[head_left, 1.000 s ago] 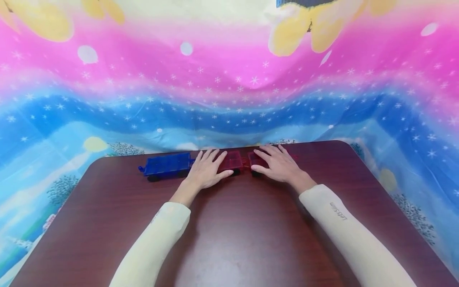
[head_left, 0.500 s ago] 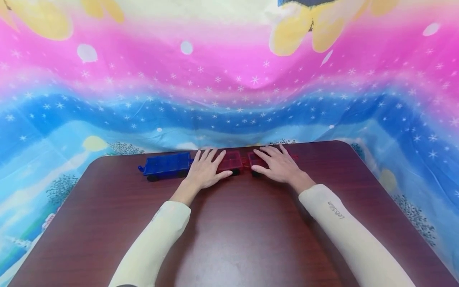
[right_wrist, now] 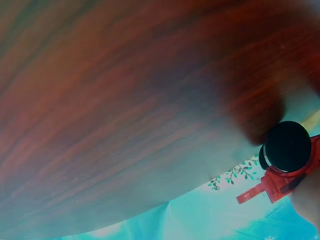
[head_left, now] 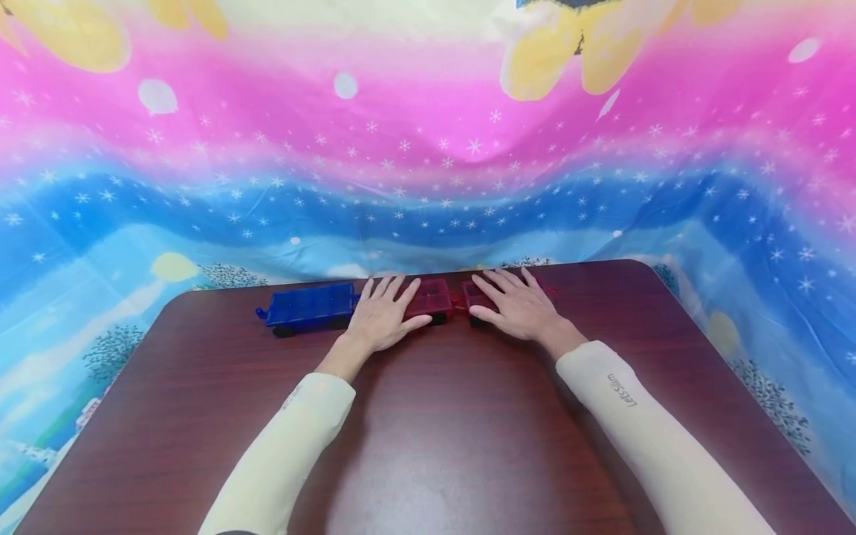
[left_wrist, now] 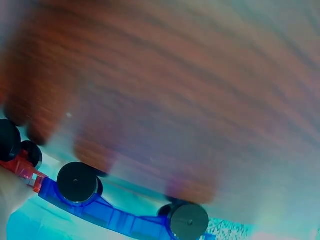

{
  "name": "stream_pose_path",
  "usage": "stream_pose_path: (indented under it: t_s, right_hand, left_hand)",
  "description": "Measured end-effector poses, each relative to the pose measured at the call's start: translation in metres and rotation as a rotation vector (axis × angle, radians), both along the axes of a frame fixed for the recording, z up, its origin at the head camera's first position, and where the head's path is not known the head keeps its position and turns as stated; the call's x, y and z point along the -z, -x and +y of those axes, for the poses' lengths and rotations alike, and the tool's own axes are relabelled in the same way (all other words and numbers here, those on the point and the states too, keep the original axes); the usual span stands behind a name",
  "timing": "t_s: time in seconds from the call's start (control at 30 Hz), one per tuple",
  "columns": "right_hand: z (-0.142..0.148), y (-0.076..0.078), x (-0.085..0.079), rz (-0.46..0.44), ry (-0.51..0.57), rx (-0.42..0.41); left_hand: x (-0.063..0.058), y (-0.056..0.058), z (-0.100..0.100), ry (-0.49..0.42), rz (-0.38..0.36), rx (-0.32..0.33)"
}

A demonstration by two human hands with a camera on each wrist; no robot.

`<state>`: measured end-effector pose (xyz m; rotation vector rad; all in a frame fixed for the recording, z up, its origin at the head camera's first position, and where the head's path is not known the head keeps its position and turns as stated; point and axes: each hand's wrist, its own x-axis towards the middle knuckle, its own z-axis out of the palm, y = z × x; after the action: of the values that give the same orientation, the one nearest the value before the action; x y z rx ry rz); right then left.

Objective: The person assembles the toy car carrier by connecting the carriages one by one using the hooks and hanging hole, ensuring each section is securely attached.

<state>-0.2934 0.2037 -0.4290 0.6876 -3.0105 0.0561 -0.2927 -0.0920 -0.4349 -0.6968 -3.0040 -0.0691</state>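
Observation:
A row of toy wagons stands along the far edge of the table in the head view. At its left end is a translucent blue wagon [head_left: 310,303], its black wheels and side [left_wrist: 110,217] showing in the left wrist view. My left hand [head_left: 380,318] lies with spread, straight fingers over a translucent red wagon [head_left: 431,296], hiding its left part. Over a second red wagon [head_left: 476,292] on the right rests my right hand [head_left: 518,306], fingers also extended, covering most of it. In the right wrist view, a black wheel [right_wrist: 287,146] and a red hitch [right_wrist: 250,193] stick out.
The dark brown wooden table [head_left: 421,423] has rounded far corners and stretches toward me. Directly behind its far edge hangs a printed cloth [head_left: 414,171] in pink and blue with snowflakes, which also runs along both sides.

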Motion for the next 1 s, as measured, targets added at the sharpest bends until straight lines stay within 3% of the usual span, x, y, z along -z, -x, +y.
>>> stream_pose_path:
  t_s: [0.47,1.0]
  right_hand:
    - [-0.002,0.001,0.001,0.0,-0.021,0.026]
    - [-0.004,0.002,0.002,0.012,-0.014,0.044]
  left_hand:
    - [0.002,0.0,-0.007,-0.104,0.018,0.02]
    - [0.003,0.002,-0.01,-0.104,0.014,0.053]
